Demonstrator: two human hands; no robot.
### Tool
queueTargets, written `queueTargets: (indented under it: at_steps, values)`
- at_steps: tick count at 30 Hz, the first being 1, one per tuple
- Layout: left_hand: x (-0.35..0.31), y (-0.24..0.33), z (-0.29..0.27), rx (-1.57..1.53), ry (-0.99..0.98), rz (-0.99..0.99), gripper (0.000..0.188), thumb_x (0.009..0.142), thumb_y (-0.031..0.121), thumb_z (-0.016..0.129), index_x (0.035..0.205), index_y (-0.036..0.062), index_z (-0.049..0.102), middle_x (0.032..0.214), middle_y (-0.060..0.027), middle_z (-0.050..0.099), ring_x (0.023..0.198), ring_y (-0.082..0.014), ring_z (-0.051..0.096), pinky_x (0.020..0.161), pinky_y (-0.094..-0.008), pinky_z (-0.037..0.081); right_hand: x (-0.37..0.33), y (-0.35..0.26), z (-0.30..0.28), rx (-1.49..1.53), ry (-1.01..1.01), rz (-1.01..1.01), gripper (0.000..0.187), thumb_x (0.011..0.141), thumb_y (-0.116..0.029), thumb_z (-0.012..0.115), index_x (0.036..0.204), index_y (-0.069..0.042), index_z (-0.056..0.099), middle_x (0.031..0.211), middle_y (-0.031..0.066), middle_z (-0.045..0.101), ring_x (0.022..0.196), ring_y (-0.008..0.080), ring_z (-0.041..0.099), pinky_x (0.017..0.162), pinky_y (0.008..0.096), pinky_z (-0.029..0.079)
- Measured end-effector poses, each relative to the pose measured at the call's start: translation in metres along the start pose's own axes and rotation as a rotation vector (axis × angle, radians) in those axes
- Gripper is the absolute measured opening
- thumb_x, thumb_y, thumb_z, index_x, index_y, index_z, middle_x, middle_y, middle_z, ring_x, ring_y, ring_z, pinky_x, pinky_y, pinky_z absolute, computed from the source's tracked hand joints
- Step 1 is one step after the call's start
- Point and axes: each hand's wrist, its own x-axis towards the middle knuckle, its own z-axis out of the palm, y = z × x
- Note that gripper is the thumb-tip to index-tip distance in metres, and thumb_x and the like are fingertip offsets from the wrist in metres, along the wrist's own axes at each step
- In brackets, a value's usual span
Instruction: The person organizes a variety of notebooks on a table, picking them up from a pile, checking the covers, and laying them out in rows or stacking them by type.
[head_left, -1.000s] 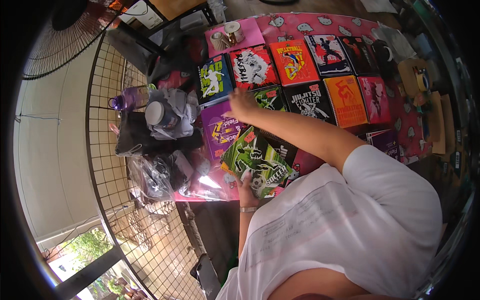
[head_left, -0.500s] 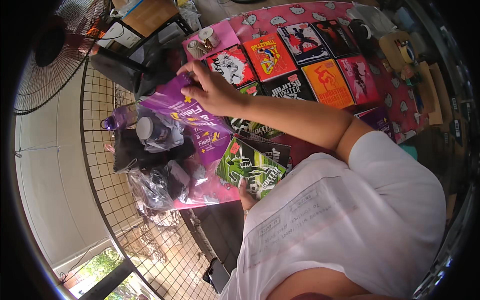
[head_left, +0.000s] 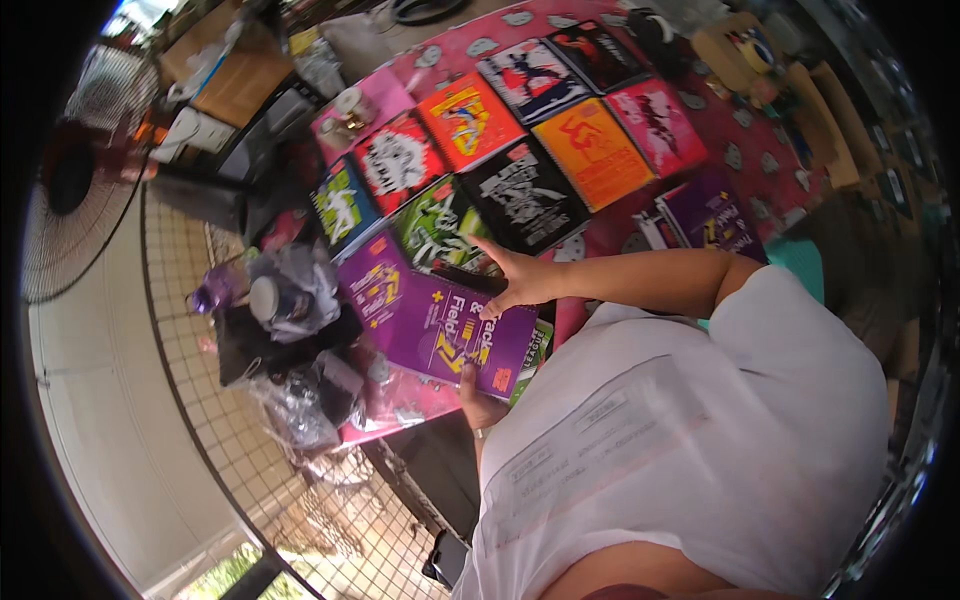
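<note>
A purple book (head_left: 440,325) with yellow print lies tilted at the near edge of the pink table (head_left: 745,160). My left hand (head_left: 480,403) grips its lower edge from beneath, together with a green book (head_left: 538,348) that peeks out under it. My right hand (head_left: 517,281) comes in from the right. Its fingers are spread and rest flat on the purple cover's upper edge, with the thumb raised. A second purple book (head_left: 372,285) lies just to the left, partly under the first.
Several colourful books lie in rows on the table: green (head_left: 437,222), black (head_left: 520,195), orange (head_left: 592,150), red (head_left: 398,165), purple (head_left: 705,215). Dark bags and a purple bottle (head_left: 215,297) hang on a wire mesh fence (head_left: 200,400). A fan (head_left: 70,180) stands at left.
My right hand pulled the purple book from the table's far left back toward my body, and it now lies over the green books in my left hand. The view has tilted down.
</note>
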Motion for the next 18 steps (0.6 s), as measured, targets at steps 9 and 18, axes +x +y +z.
queueTargets:
  at_steps: [9, 18]
  values:
    - [0.064, -0.016, -0.030, 1.315, -0.412, 0.724, 0.075, 0.067, 0.008, 0.083, 0.131, -0.0007, 0.045, 0.128, -0.0140, 0.053, 0.114, -0.0228, 0.054, 0.099, -0.0374, 0.044, -0.066, 0.039, -0.049, 0.097, -0.090, -0.020, 0.092, 0.059, -0.021, 0.091, 0.133, -0.004, 0.038, 0.120, 0.0141, 0.052, 0.113, 0.0277, 0.052, 0.100, 0.0393, 0.043]
    - [0.078, -0.033, -0.011, 1.098, -0.373, 0.621, 0.090, 0.068, 0.014, 0.080, 0.142, 0.0037, 0.028, 0.140, -0.0155, 0.041, 0.130, -0.0290, 0.041, 0.110, -0.0410, 0.033, -0.079, 0.087, -0.012, 0.145, 0.061, -0.068, 0.097, 0.060, -0.011, 0.088, 0.139, -0.011, 0.032, 0.124, 0.0116, 0.048, 0.114, 0.0250, 0.050, 0.101, 0.0361, 0.042]
